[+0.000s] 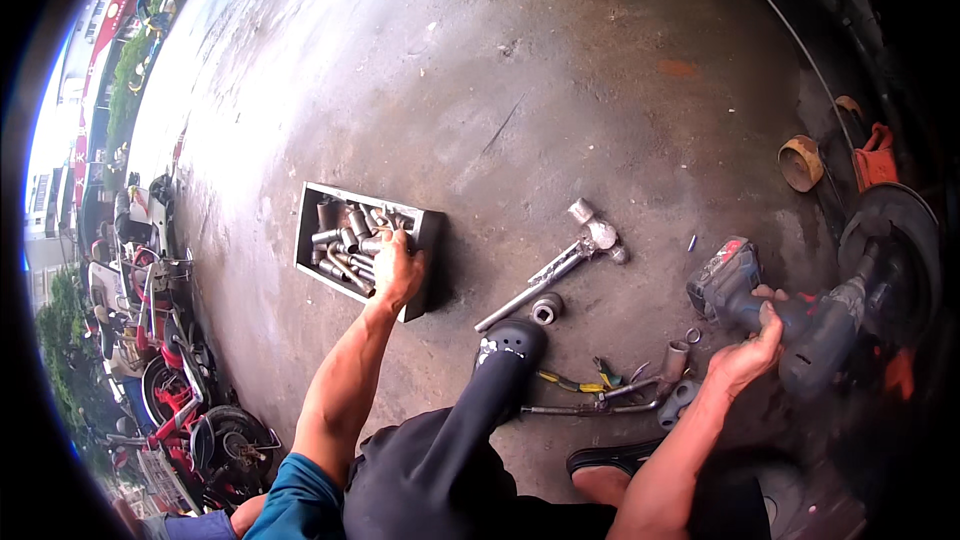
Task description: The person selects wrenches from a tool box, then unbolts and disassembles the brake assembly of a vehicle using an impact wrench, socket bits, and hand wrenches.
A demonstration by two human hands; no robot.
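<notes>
My left hand (398,270) reaches down over the right side of a metal box (428,240) filled with steel sockets (350,238). Its fingers are bent in among the sockets, and whatever lies between them is hidden. At the right, my right hand (748,350) is wrapped round the handle of a cordless impact wrench (815,345), whose battery (725,275) points leftward. Between my hands, a hammer (598,234) lies on the ground beside a steel bar (530,293). One large socket (546,308) rests just below them, near my shoe.
Yellow-handled pliers (570,382) and a long-handled wrench (590,409) lie by my feet. Farther right stand a round dark disc (895,240), an orange tool (876,157) and a yellowish ring-shaped part (800,162). Motorbikes (180,390) are parked at the left.
</notes>
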